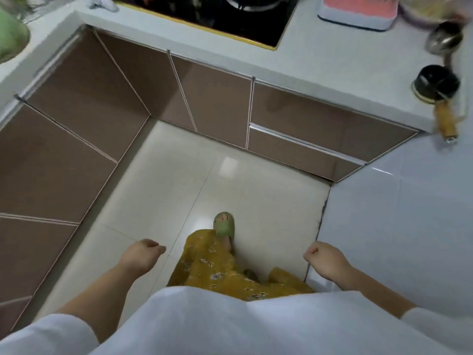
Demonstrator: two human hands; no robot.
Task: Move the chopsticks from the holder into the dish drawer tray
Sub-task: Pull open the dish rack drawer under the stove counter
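No chopsticks and no holder show in the head view. My left hand [142, 254] hangs low over the floor with its fingers curled in and nothing in it. My right hand [323, 260] is a loose fist at the same height, also holding nothing. Ahead, under the white counter, a brown drawer front [320, 155] with a metal rail handle is closed; another closed front [330, 114] sits just above it. Both hands are well short of the drawers.
An L-shaped white counter [320, 65] wraps left and ahead over brown cabinet doors [212, 98]. On it are a black gas hob [230, 19], a pink-topped tray [358, 11], a small black pan with wooden handle [437, 85] and a metal ladle [445, 39]. A tiled wall [399, 213] stands right.
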